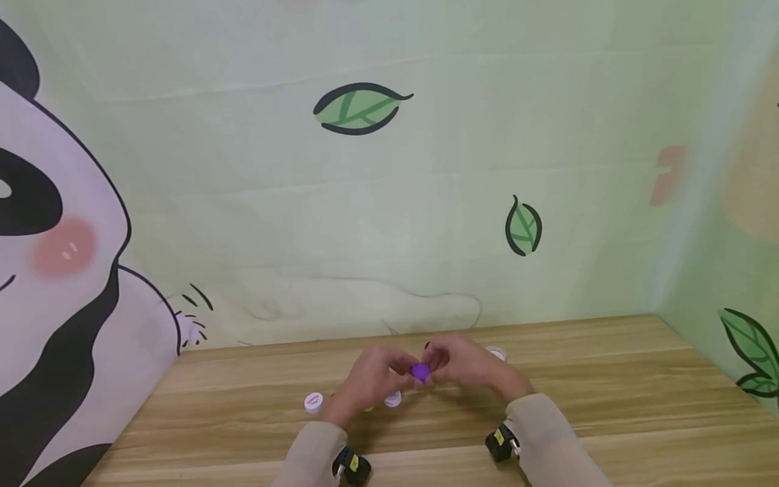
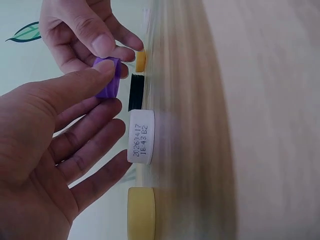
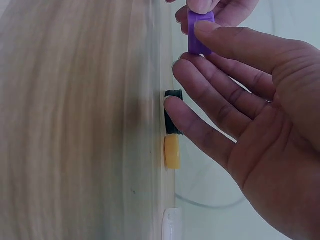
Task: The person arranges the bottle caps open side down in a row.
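Both hands meet over the table, holding one purple bottle cap [image 1: 420, 372] between them. My left hand [image 1: 371, 379] pinches its near side with thumb and fingers. From the other side, my right hand [image 1: 467, 362] pinches it the same way. In the left wrist view, a black cap [image 2: 136, 92], a white cap [image 2: 141, 136] with printed digits and an orange cap [image 2: 141, 61] stand close below the fingers. The right wrist view has the purple cap [image 3: 199, 37] up at the top, and the right little finger overlaps a black cap [image 3: 174, 120].
A white cap [image 1: 313, 403] lies left of the hands, and another white cap [image 1: 498, 354] shows partly behind the right hand. A pale yellow cap [image 2: 141, 214] is nearest the left wrist camera. Behind the wooden table [image 1: 608, 379] rises a printed wall cloth [image 1: 243, 223].
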### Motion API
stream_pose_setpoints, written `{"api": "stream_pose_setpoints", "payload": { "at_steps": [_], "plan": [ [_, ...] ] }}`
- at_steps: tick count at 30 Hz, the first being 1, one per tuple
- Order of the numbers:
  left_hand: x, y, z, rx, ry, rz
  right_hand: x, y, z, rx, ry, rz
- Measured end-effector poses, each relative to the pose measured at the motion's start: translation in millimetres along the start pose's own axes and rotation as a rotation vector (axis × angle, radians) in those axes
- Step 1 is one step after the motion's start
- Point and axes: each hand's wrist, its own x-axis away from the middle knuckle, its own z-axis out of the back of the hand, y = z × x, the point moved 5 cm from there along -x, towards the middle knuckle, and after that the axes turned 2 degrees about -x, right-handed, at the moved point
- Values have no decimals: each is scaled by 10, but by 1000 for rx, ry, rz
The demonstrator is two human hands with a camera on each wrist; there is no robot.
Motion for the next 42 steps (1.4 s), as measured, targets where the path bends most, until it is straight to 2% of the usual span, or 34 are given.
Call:
{"api": "stream_pose_setpoints", "payload": {
  "at_steps": [13,26,42],
  "plan": [
    [21,18,-6,7,-43,-5,0,4,-50,37,-19,-33],
    [19,7,-51,11,-102,43,8,22,-68,64,-29,-33],
    [44,7,-45,2,-123,61,11,30,-116,88,-47,-68]
  ]
}}
